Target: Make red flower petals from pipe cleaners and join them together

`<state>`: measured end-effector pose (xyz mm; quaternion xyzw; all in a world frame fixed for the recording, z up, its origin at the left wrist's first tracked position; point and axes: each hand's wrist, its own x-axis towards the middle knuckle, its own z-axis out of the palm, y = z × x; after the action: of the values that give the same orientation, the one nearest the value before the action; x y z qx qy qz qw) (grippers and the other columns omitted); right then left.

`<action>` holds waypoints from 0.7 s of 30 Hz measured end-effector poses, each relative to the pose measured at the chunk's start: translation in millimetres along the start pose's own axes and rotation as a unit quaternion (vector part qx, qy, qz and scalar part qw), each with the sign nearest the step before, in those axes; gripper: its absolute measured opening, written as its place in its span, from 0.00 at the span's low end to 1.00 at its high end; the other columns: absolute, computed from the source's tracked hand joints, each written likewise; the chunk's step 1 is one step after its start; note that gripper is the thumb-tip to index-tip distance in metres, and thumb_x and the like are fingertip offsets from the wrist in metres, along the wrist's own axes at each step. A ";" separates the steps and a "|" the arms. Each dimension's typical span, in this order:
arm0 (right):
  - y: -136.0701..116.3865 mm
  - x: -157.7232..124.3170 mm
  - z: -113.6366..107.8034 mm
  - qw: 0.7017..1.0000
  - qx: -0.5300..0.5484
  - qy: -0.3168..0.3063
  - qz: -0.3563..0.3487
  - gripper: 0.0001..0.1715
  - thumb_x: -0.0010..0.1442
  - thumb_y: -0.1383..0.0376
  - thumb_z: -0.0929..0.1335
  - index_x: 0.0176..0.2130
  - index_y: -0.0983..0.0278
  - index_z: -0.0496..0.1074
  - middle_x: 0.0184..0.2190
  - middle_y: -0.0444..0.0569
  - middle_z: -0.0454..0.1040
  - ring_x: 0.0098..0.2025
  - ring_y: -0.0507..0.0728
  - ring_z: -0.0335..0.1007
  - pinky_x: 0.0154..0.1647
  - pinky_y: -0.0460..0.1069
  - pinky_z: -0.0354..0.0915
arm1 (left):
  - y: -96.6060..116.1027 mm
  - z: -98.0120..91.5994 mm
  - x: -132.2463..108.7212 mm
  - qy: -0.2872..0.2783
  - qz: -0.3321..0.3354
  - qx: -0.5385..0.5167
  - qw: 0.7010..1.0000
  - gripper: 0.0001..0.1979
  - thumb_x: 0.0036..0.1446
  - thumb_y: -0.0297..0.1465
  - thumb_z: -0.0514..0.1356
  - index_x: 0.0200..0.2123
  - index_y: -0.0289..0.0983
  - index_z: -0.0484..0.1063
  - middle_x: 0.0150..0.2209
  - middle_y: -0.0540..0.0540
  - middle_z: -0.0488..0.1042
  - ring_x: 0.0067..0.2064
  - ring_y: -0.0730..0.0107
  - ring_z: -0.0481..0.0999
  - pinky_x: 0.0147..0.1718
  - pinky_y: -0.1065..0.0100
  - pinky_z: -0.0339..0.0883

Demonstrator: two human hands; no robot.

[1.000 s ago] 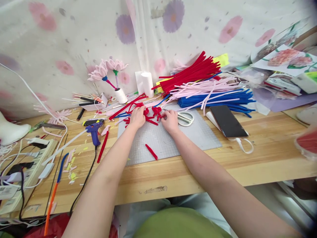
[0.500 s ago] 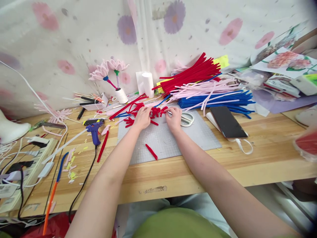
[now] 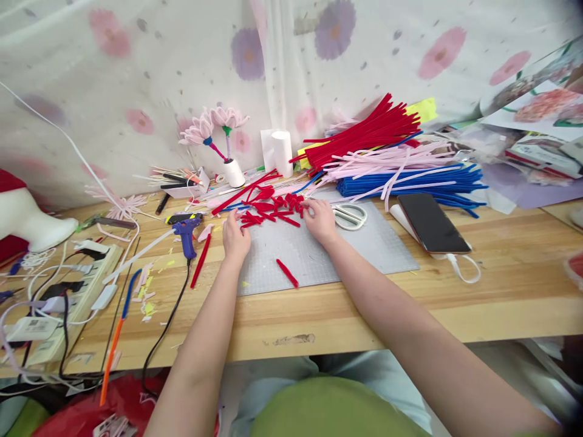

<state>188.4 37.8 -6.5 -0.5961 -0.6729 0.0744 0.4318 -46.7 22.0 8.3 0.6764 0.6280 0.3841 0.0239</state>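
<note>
Head view shows scissors point(image 3: 350, 216) beside right hand point(image 3: 319, 221), glue gun point(image 3: 186, 233) near left hand point(image 3: 235, 239), red pieces point(image 3: 265, 207) between, grips unclear.

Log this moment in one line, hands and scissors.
left hand: left end of red pieces | right hand: their right end | scissors: on mat, beside right hand

We now have our left hand point(image 3: 235, 238) left of the frame's centre, off the middle of the red fuzzy pieces point(image 3: 268, 207) and at their left end, leaving more of them uncovered. Our right hand point(image 3: 320, 221) hides less of the scissors point(image 3: 351, 217). Our view swings left, bringing a red shape point(image 3: 9, 181) into the left edge.
</note>
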 end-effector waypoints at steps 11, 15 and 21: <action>-47.4 -23.6 1.4 0.902 -0.005 -0.371 -0.218 0.26 0.47 0.56 0.70 0.44 0.65 0.69 0.35 0.51 0.70 0.38 0.56 0.64 0.42 0.50 0.58 | -18.1 -4.5 12.5 -0.023 -0.031 0.123 0.992 0.21 0.47 0.23 0.51 0.48 0.32 0.64 0.49 0.35 0.67 0.54 0.55 0.63 0.54 0.55 0.56; -41.5 -25.7 11.3 0.937 0.019 -0.305 -0.170 0.15 0.51 0.69 0.64 0.41 0.66 0.70 0.34 0.50 0.71 0.37 0.53 0.65 0.40 0.47 0.58 | -29.1 -4.3 48.5 -0.037 -0.034 0.160 0.986 0.19 0.50 0.24 0.51 0.47 0.31 0.65 0.48 0.34 0.67 0.54 0.54 0.64 0.52 0.55 0.57; -37.6 -27.3 19.2 0.962 0.073 -0.250 -0.077 0.11 0.55 0.66 0.63 0.38 0.65 0.71 0.28 0.46 0.71 0.29 0.50 0.63 0.33 0.45 0.56 | -53.7 0.9 88.9 -0.131 -0.087 0.229 0.961 0.14 0.50 0.25 0.52 0.41 0.31 0.70 0.45 0.30 0.71 0.49 0.49 0.69 0.45 0.52 0.61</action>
<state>145.5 11.7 -8.6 -0.4720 -0.7959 0.2367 0.2961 -98.3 110.8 23.5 0.6513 0.7466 0.1347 -0.0161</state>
